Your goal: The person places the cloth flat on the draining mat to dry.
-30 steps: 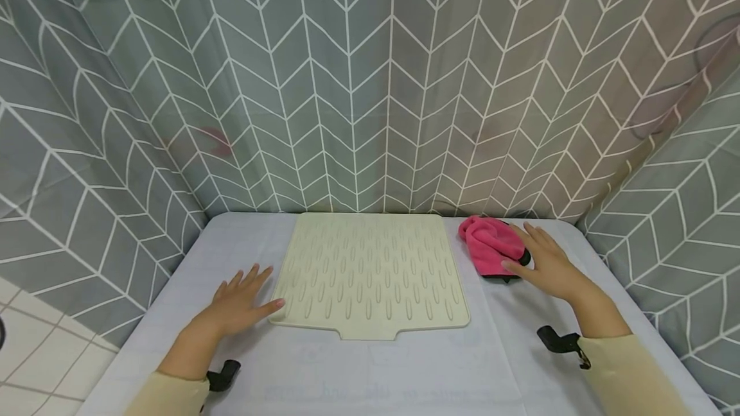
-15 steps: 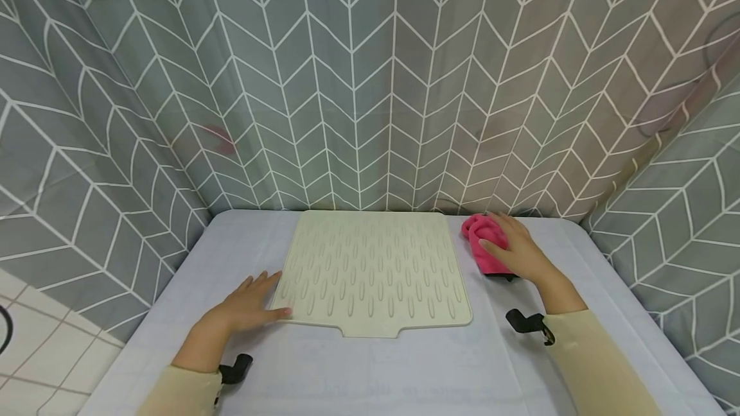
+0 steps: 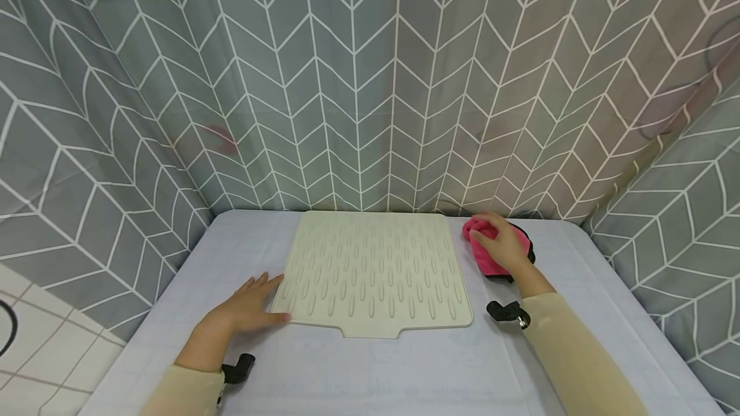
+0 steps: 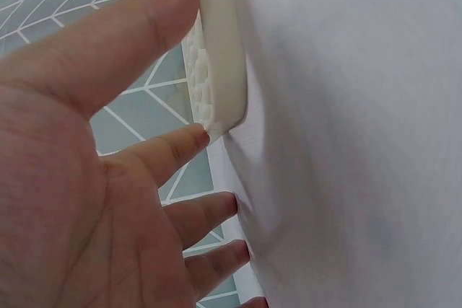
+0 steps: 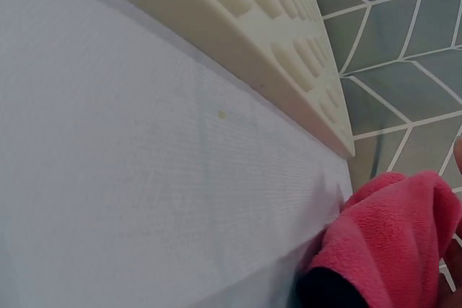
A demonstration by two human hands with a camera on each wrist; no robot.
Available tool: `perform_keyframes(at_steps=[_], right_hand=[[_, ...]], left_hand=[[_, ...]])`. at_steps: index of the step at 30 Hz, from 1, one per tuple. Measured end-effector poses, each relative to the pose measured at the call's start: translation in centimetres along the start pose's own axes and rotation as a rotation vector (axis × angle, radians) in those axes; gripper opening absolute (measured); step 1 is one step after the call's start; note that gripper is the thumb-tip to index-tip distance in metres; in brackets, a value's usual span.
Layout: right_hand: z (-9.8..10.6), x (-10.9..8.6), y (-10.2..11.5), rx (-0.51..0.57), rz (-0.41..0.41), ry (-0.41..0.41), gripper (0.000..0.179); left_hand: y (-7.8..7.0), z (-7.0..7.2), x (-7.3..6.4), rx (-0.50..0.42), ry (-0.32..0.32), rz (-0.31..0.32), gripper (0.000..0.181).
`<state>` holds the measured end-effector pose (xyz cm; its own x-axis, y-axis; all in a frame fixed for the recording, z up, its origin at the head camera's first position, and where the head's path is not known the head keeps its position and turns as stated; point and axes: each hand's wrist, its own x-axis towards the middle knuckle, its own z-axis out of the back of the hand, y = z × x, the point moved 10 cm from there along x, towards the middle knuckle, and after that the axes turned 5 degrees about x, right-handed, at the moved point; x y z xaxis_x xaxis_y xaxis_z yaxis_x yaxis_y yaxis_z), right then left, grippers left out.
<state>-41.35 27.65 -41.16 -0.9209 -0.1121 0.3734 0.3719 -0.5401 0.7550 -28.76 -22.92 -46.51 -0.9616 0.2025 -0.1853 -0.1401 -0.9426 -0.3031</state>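
Observation:
A cream mat [image 3: 372, 268] with raised oval ridges and a front tab lies flat on the white-covered table. My left hand [image 3: 245, 305] spreads its straight fingers at the mat's front left corner. In the left wrist view the thumb [image 4: 155, 23] and index fingertip touch the mat's edge. Right of the mat is a crumpled pink fleecy cloth [image 3: 485, 263] with black edging. My right hand [image 3: 505, 248] reaches over it, thumb and fingers gripping its bunched upper left part. In the right wrist view the cloth [image 5: 390, 250] hides most of the fingers.
White cloth [image 3: 370, 374] covers the table. Grey curtains [image 3: 370, 82] with a white zigzag pattern hang behind the table and along both sides. Pale floor tiles [image 3: 40, 332] show at the lower left. A black camera mount sits at each wrist.
My right hand has moved left onto the pink cloth, from its right side to its bunched left part, and now grips it. The left hand has shifted slightly right against the mat's corner.

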Motion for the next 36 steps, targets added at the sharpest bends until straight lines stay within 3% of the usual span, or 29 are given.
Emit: perform_keyframes(at_steps=[8,18,26,36], right_hand=[[-0.4,0.3,-2.5,0.021,-0.144,-0.019,0.041],[0.1,0.1,-3.5,-0.045,-0.173,-0.115,0.03],[1.4,-0.8,-2.6,-0.079,-0.155,-0.143,0.031],[3.9,-1.1,0.4,-0.063,-0.082,-0.23,0.024]], left_hand=[[-0.2,0.1,0.0,-0.009,0.007,-0.004,0.097],[0.4,-0.4,0.3,-0.016,0.01,-0.001,0.102],[0.4,-0.4,0.1,-0.013,0.008,0.006,0.1],[0.2,-0.3,0.0,-0.016,0.009,0.015,0.098]])
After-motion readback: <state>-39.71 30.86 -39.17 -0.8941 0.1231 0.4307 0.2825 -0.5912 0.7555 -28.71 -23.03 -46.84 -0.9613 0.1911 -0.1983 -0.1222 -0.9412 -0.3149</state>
